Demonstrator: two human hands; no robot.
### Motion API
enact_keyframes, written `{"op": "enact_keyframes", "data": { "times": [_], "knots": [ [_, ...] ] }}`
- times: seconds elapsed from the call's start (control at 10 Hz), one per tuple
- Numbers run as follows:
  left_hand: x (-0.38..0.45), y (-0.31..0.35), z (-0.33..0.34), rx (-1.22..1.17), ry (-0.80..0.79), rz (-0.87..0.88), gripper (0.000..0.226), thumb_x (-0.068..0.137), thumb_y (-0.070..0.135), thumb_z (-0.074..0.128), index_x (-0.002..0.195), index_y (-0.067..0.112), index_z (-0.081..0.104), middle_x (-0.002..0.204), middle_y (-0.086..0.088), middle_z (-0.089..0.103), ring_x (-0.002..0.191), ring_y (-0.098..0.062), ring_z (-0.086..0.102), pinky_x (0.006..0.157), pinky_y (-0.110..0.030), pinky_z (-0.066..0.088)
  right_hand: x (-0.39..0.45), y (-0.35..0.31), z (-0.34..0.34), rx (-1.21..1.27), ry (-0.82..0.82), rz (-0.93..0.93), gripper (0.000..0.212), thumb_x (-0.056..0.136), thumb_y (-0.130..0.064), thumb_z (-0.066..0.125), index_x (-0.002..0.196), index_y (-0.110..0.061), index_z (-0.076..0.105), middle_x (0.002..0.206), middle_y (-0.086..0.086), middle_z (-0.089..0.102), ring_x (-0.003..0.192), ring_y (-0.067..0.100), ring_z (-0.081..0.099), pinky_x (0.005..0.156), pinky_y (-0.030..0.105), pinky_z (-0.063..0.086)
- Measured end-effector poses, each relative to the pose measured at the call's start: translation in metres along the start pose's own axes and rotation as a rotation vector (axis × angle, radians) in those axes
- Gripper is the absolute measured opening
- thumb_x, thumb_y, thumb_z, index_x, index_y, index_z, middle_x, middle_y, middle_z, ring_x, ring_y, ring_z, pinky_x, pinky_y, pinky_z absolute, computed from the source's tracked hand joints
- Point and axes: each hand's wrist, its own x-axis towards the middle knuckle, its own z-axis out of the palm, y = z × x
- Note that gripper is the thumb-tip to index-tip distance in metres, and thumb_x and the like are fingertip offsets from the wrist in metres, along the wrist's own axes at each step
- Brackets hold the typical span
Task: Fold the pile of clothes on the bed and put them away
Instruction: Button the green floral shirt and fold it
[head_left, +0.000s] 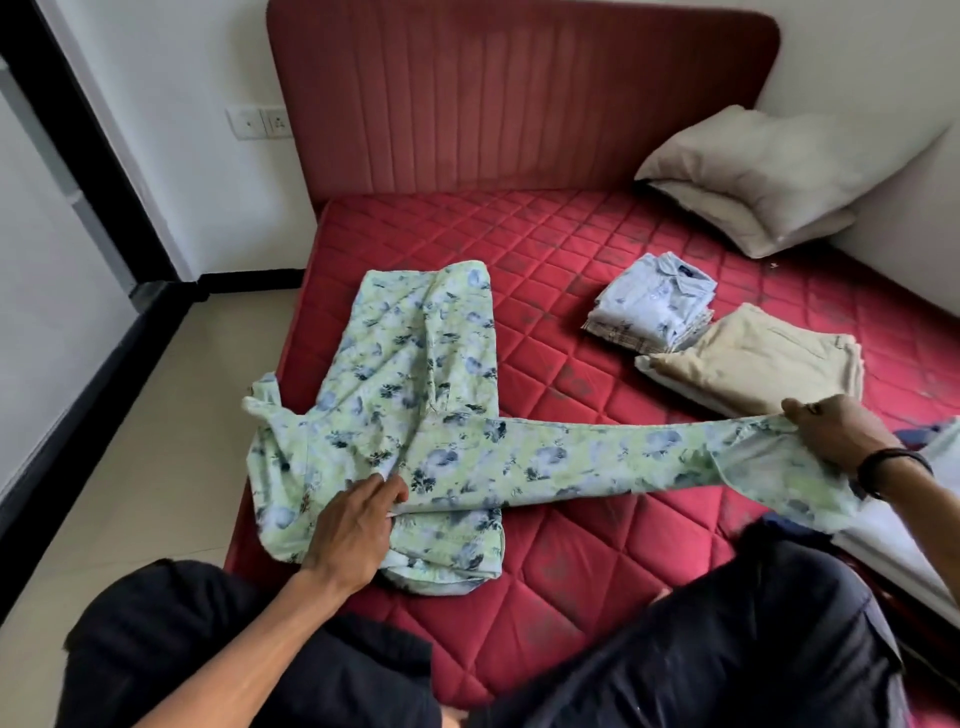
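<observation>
A pale green shirt with blue flowers (410, 384) lies on the red quilted mattress (582, 260), body partly folded lengthwise. One long sleeve (597, 462) is stretched out to the right across the bed. My left hand (356, 525) presses flat on the shirt near where that sleeve starts, fingers fairly straight. My right hand (836, 434) grips the cuff end of the sleeve, holding it taut just above the mattress.
A stack of folded light blue shirts (654, 306) and folded beige trousers (753, 358) sit at the right. Two grey pillows (769, 176) lie in the far right corner. White and dark cloth (930, 447) lies by my right wrist. My dark-trousered knees fill the foreground.
</observation>
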Motion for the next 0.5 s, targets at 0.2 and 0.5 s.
{"op": "enact_keyframes", "data": {
  "times": [0.2,0.5],
  "knots": [
    [0.029,-0.007,-0.034,0.107,-0.417,-0.082,0.049,0.084,0.064,0.062,0.125,0.037,0.06,0.125,0.011,0.048,0.121,-0.013,0.048,0.103,-0.04,0.045,-0.047,-0.105,-0.032,0.903,-0.601,0.067,0.043,0.092,-0.009,0.069,0.124,0.018,0.057,0.064,0.011,0.072,0.05,0.011,0.07,0.044,0.021,0.056],
    [0.046,0.021,-0.02,-0.663,-0.432,-0.1,0.065,0.072,0.084,0.071,0.113,0.032,0.071,0.105,0.019,0.072,0.095,0.005,0.067,0.091,-0.024,0.057,-0.035,-0.32,0.002,1.398,-0.726,-0.071,0.036,0.067,0.017,0.079,0.086,-0.005,0.058,0.046,-0.004,0.064,0.059,0.002,0.07,0.055,0.013,0.052]
  ]
}}
